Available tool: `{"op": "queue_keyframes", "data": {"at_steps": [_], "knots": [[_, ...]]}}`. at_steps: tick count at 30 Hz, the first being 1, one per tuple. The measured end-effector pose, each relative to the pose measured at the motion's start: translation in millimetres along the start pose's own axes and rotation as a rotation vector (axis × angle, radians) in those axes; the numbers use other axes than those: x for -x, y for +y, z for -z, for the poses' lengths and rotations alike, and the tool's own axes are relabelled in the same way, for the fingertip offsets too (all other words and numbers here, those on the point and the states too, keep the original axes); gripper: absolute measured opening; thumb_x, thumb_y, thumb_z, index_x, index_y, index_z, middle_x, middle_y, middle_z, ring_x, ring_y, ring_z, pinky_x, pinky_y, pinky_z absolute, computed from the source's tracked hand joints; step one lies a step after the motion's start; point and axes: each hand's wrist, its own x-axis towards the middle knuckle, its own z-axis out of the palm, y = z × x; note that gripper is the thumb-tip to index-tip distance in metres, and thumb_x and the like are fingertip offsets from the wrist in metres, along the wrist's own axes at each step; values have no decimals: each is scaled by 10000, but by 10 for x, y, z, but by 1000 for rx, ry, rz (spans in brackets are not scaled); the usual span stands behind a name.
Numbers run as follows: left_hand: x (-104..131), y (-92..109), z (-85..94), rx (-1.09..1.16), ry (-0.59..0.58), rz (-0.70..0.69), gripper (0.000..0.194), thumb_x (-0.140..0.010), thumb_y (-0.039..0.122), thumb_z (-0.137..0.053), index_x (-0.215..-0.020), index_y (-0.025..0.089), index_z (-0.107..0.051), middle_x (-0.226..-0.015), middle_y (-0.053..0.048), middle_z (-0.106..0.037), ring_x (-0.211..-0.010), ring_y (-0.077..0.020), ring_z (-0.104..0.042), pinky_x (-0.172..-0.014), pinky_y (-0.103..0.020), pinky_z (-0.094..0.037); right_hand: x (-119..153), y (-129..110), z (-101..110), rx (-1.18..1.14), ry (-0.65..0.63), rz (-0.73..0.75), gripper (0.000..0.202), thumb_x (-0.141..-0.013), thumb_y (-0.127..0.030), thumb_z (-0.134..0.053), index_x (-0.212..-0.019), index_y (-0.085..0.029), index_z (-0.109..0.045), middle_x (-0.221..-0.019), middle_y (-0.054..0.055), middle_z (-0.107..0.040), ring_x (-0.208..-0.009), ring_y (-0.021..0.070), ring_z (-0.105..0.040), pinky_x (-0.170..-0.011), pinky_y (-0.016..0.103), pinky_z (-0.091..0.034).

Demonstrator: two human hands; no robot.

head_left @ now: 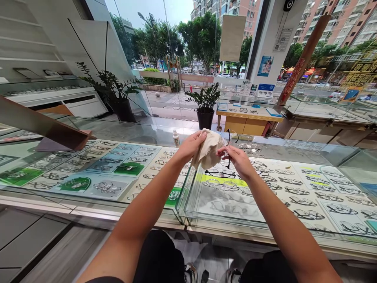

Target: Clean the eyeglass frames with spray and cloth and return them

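Above the glass counter, my left hand [191,146] is closed on a cream cleaning cloth [209,147], thumb on top, and the cloth hangs down in folds. Dark-framed eyeglasses [229,137] stand on edge at the cloth's right side. My right hand [235,157] pinches the eyeglasses, its fingertips close against the cloth. One lens seems to lie within the cloth's folds; the cloth hides part of the frame. A small white spray bottle [176,138] with a printed label stands on the counter, left of and beyond my left hand.
Beneath my hands, the glass display case [188,196] holds rows of eyeglass frames [309,214]. A brown slanted panel [44,122] juts in from the left. Beyond the counter stand a potted plant [205,116] and a wooden display table [250,118]. My knees are close to the counter's front.
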Motion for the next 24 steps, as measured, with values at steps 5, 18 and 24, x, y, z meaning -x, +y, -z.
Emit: {"op": "queue_keyframes", "data": {"at_steps": [5, 18, 24], "knots": [[13, 1, -41, -18, -22, -20, 579, -799, 678, -862, -960, 156, -672, -751, -8, -669, -645, -132, -583, -608, -246, -466, 6, -2, 8, 26, -23, -11, 391, -986, -595, -671, -1026, -238, -824, -1068, 75, -806, -1007, 231, -687, -903, 364, -482], [133, -20, -209, 32, -275, 82, 493, -829, 595, -880, -913, 168, -647, -701, -36, -687, -590, -166, -651, -619, -309, -551, 13, 13, -31, 19, -134, -34, 464, -979, -637, -681, -1028, -209, -853, -974, 92, -810, -921, 225, -670, -844, 360, -471], [184, -72, -367, 88, -289, 23, 442, -810, 493, -920, -861, 187, -605, -589, 7, -629, -528, -137, -586, -601, -298, -530, -5, 41, -41, 6, -142, -37, 475, -936, -661, -709, -909, -208, -848, -922, 93, -799, -904, 237, -669, -847, 375, -474]]}}
